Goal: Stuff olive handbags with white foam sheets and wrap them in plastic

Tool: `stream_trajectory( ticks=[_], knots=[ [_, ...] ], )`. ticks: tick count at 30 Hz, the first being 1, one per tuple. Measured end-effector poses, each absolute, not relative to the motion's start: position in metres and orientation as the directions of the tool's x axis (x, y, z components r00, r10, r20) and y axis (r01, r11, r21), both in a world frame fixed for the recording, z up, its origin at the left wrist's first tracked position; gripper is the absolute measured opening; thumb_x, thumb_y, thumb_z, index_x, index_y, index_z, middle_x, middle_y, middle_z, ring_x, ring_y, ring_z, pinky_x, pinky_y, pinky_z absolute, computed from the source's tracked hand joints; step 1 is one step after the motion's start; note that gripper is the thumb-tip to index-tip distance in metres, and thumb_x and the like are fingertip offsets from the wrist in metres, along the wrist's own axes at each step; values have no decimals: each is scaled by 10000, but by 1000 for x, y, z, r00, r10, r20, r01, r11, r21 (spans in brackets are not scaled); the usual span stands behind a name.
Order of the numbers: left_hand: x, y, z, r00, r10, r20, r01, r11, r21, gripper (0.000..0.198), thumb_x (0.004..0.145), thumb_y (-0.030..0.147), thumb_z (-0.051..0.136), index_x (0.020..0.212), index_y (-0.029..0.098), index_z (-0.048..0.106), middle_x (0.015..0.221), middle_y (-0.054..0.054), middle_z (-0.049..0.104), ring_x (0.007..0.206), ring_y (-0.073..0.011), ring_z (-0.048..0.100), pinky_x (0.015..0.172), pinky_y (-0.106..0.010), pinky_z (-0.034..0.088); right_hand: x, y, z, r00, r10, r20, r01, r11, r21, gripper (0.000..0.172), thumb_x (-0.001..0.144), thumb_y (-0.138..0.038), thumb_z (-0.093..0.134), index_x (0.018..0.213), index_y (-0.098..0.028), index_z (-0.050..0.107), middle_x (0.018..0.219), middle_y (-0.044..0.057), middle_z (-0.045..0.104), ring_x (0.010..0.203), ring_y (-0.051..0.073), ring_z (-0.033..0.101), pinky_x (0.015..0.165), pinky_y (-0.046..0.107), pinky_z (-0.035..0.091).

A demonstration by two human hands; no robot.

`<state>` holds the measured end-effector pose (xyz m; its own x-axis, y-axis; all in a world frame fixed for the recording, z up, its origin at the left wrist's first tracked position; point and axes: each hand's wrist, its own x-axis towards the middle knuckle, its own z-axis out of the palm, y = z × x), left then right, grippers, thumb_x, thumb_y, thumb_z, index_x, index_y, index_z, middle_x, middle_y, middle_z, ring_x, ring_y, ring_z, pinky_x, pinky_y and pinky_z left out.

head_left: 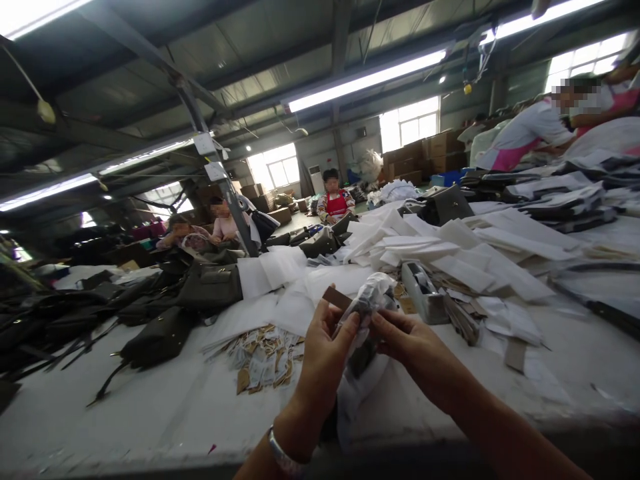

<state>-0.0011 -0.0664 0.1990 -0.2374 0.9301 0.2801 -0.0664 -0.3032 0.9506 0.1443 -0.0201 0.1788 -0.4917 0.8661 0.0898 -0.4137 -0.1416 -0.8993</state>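
Note:
Both my hands meet over the near edge of a long white table (150,407). My left hand (323,357) pinches a small brown card tag (337,298) together with a clear crinkled plastic wrapper (370,297) that covers a dark item. My right hand (407,340) is closed on the same wrapper from the right side. A silver bracelet (283,457) sits on my left wrist. White wrapping hangs down below my hands.
A heap of small brown and white tags (263,357) lies left of my hands, a metal tape dispenser (425,290) to the right. Dark olive bags (160,307) cover the left, white foam sheets (450,247) the middle. Several seated people work at the far end and right.

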Motion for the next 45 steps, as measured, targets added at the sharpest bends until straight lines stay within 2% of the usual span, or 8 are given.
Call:
stream_trajectory(
  ticks=[5,12,17,23,28,37,41,45],
  knots=[
    [-7,-66,199,-223,922,317,-18,-329,944,360,881,369,689,1185,178,681,1189,-90,702,1112,-238,641,974,-334,492,149,-26,178,-516,852,91,-602,-285,-745,354,839,-508,720,1040,-222,776,1234,85,692,1214,274,588,1039,420,494],
    [-7,-70,199,-191,850,491,301,-425,854,236,912,357,649,1106,244,721,1110,-40,713,1076,-211,643,961,-310,483,131,-33,171,-456,860,230,-553,-72,-830,376,818,-371,786,1163,-232,729,1137,62,720,1126,241,615,1003,349,465],
    [-7,-75,201,-143,811,567,411,-472,780,218,918,305,631,1111,273,727,1142,-36,697,1108,-209,629,979,-310,481,126,-29,168,-367,895,252,-441,71,-895,346,793,-434,793,1041,-198,746,975,52,731,944,226,635,845,328,493],
    [-7,-83,206,-117,821,559,420,-470,776,285,960,309,524,1172,245,703,1234,-58,680,1187,-254,598,1036,-357,461,124,-26,170,-345,899,271,-452,94,-887,313,758,-450,814,935,-206,729,934,40,727,978,245,645,877,338,493],
    [-10,-82,205,-137,758,638,652,-416,634,258,951,301,544,1128,257,726,1099,-49,742,1000,-238,689,892,-331,539,120,-29,171,-330,913,239,-435,78,-897,319,753,-465,811,915,-203,725,937,42,725,974,246,645,860,330,500],
    [-4,-89,191,147,588,795,949,-310,53,561,893,170,545,1450,182,483,1316,-160,629,1120,-346,662,952,-463,543,123,-35,173,-329,926,184,-441,22,-897,387,676,-488,855,862,-172,731,851,39,703,825,205,619,736,293,499],
    [-4,-95,188,203,609,767,937,-348,29,734,861,137,549,1543,177,280,1457,-156,490,1261,-356,568,1022,-473,508,129,-38,175,-362,907,215,-432,42,-901,337,740,-477,817,846,-169,731,826,34,691,797,184,613,725,281,501],
    [-8,-95,186,154,619,770,941,-330,77,736,856,138,550,1541,212,291,1487,-127,461,1306,-335,531,1086,-480,461,132,-39,177,-375,890,259,-409,92,-908,340,761,-486,800,902,-181,748,848,38,710,817,197,635,735,286,512]
  ],
)
